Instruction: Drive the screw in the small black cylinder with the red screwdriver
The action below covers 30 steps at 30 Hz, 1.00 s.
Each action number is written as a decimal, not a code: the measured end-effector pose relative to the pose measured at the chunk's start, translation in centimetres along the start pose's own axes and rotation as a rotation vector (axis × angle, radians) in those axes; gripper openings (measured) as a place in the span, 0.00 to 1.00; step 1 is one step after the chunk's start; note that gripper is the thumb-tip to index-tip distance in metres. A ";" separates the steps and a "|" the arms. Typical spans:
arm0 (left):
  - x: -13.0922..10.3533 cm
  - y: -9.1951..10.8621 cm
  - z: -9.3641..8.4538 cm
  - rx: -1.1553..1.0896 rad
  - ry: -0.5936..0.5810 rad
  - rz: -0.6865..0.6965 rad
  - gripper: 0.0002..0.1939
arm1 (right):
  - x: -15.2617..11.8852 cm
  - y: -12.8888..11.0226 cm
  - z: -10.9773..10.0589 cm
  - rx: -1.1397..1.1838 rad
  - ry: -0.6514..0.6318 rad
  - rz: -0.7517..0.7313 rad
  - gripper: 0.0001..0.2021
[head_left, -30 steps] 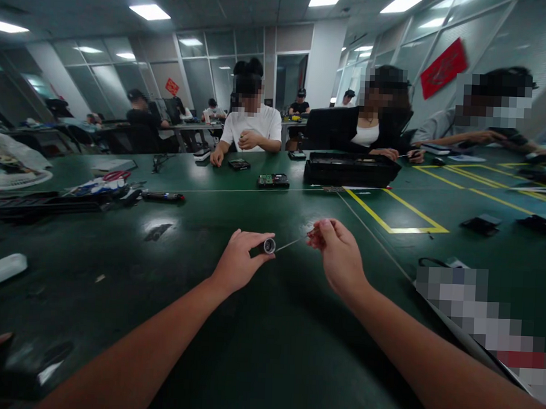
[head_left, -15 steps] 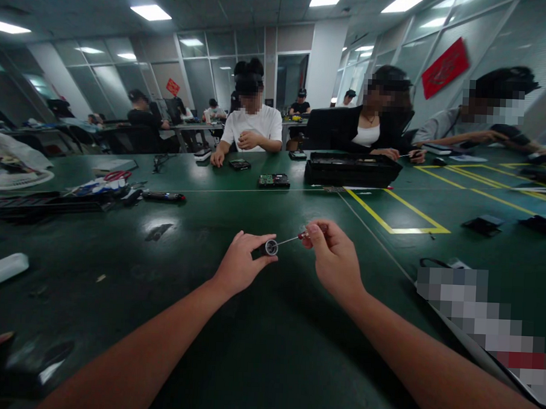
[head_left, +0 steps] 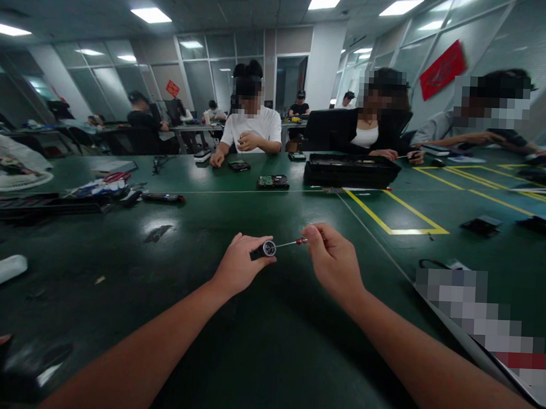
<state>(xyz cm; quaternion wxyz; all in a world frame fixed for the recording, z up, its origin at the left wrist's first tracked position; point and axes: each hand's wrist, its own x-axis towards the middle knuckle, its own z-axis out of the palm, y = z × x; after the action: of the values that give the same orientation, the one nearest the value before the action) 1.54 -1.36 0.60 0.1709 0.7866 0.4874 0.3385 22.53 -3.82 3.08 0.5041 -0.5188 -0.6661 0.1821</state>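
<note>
Cylinder point(head_left: 265, 250), dark with a silvery rim, is sitting clamped between the thumb and fingers of the left hand point(head_left: 236, 266), over the green table point(head_left: 230, 359). From my remote seat I'm seeing its open end facing right — toward the slim screwdriver point(head_left: 300, 242), whose red handle the right hand point(head_left: 338, 261) is pinching. The screwdriver's long axis is running leftward and slightly down to that rim, the left hand being nearer — whether the tip is touching inside, I can't tell.
</note>
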 end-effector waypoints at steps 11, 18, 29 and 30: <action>0.1 -0.2 0.0 0.000 0.001 0.000 0.22 | -0.1 0.1 0.0 0.059 -0.078 0.004 0.13; 0.1 -0.3 0.0 0.015 0.006 -0.004 0.22 | 0.0 -0.1 0.2 -0.015 -0.087 0.008 0.11; 0.1 0.1 -0.1 0.014 0.003 -0.022 0.21 | 0.0 0.0 0.2 -0.006 -0.092 0.010 0.12; 0.1 0.0 -0.1 0.014 0.005 -0.020 0.21 | -0.1 0.1 0.3 0.014 -0.086 0.011 0.11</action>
<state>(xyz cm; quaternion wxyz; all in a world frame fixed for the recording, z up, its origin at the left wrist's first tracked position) 1.50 -1.29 0.73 0.1673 0.7820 0.4980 0.3354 22.35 -3.77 2.88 0.4775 -0.5104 -0.6832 0.2116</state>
